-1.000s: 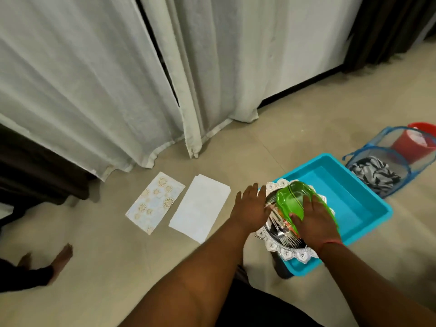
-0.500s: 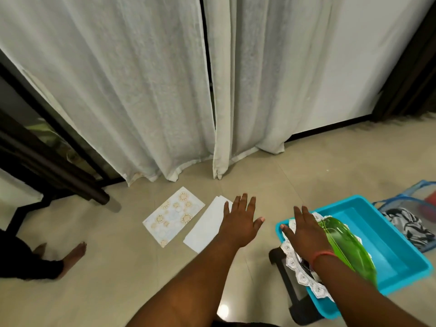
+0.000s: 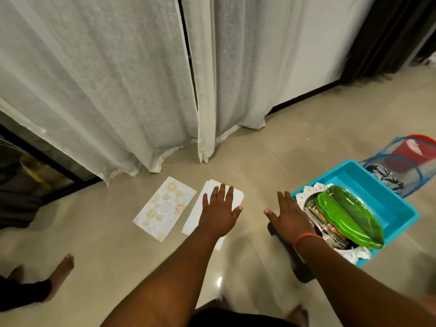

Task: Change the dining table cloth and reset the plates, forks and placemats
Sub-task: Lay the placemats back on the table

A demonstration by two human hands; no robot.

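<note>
1. Two sheer white curtains (image 3: 106, 86) hang from the top of the head view to the beige tiled floor (image 3: 295, 147), meeting near a dark gap at centre; a dark curtain (image 3: 387, 31) hangs at upper right.
2. One turquoise plastic tub (image 3: 375, 197) sits on the floor at right. Behind it stands a blue mesh hamper (image 3: 401, 166) holding patterned black-and-white cloth, with a red bucket (image 3: 410, 149) seen through the mesh.
3. Stacked across the tub's near-left corner: green leaf-shaped plates (image 3: 346, 215) on top, forks (image 3: 339, 239) partly visible beneath them, and white lace-edged placemats (image 3: 306, 192) under both. Fork count cannot be told.
4. Two flat rectangular mats lie on the floor side by side, close together: a patterned placemat (image 3: 165, 206) with gold medallions at left, a plain white placemat (image 3: 200, 213) at right, its edges suggesting more than one sheet.
5. Left hand (image 3: 219, 213): palm down, fingers straight and spread, over the white placemat; holds nothing. Contact with the mat cannot be confirmed.
6. Right hand (image 3: 289, 215): palm down, fingers straight and slightly spread, in front of the floor just left of the tub; holds nothing. A red thread band (image 3: 304, 238) circles the wrist.
7. A dark object on the floor (image 3: 299, 267) shows under the right forearm; identity unclear.
8. Another person's bare foot (image 3: 61, 272) rests on the floor at lower left.
</note>
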